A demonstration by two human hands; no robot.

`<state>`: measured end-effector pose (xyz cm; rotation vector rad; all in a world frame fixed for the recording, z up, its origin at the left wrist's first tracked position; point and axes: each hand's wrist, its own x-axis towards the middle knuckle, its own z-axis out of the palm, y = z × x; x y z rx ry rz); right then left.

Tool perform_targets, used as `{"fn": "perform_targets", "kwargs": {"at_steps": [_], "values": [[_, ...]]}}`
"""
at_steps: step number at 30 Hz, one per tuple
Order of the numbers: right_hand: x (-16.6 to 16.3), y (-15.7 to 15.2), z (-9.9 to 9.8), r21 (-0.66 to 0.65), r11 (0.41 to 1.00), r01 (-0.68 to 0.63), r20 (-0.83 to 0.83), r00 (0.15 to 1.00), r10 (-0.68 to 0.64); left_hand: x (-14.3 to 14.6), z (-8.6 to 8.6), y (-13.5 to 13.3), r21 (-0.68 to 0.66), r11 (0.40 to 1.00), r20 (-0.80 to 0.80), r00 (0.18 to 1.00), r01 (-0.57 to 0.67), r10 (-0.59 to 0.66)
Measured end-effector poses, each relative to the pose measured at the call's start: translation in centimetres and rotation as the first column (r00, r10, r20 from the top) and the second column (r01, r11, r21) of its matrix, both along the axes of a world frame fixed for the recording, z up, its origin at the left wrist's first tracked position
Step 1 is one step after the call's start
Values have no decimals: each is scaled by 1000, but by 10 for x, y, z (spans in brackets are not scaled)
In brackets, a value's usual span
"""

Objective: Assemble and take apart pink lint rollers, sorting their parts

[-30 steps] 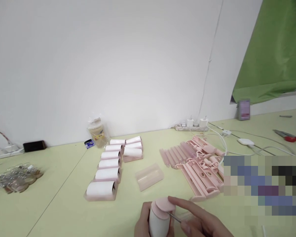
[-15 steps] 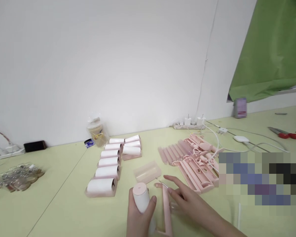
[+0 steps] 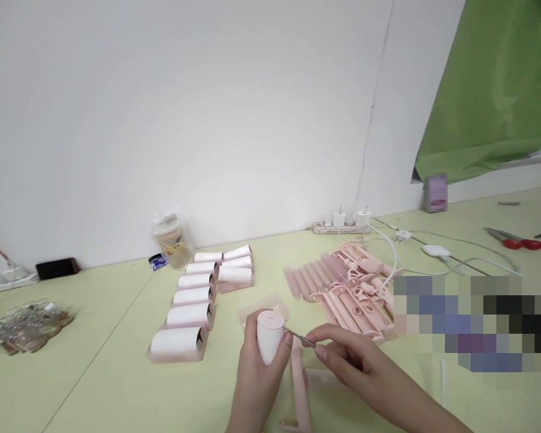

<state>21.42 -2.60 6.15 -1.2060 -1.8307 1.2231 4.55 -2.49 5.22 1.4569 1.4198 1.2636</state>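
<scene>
My left hand (image 3: pixel 252 373) is wrapped round a white cylinder (image 3: pixel 267 346) and holds it tilted, its pink end cap (image 3: pixel 271 320) facing up. Pinched in the fingers of my right hand (image 3: pixel 351 355) is a thin metal tool (image 3: pixel 300 337) whose exact kind I cannot make out. Its tip touches or nearly touches the right edge of the cap. Below and between my hands lies a long pink plastic frame (image 3: pixel 300 388). A translucent pink sleeve (image 3: pixel 282 302) lies just behind the cylinder, partly hidden by my left hand.
Several white cylinders (image 3: pixel 175 341) in pink holders stand in rows on the left. Pink shells (image 3: pixel 349 313) and translucent tubes (image 3: pixel 309 278) lie on the right. Farther off are a power strip (image 3: pixel 342 228), cables, red-handled scissors (image 3: pixel 523 243) and a bagged tub (image 3: pixel 171 240).
The white cylinder has risen and moved slightly right in my left hand. My right hand has brought the metal tool's tip to the cap's edge. The view has shifted a little.
</scene>
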Motion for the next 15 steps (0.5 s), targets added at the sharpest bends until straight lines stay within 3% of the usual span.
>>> {"fn": "perform_targets", "kwargs": {"at_steps": [5,9,15], "values": [[4,0,-1,-12,1000,-4,14,1000,4,-2,-2,-2,6,1000,-67,998,24,-23],[3,9,-10,10,999,32,-17,999,-31,-9,3,-5,-36,998,-209,976,46,-53],[-11,48,-18,43,999,2,156,988,-8,-27,14,13,-147,981,-477,878,-124,39]]}}
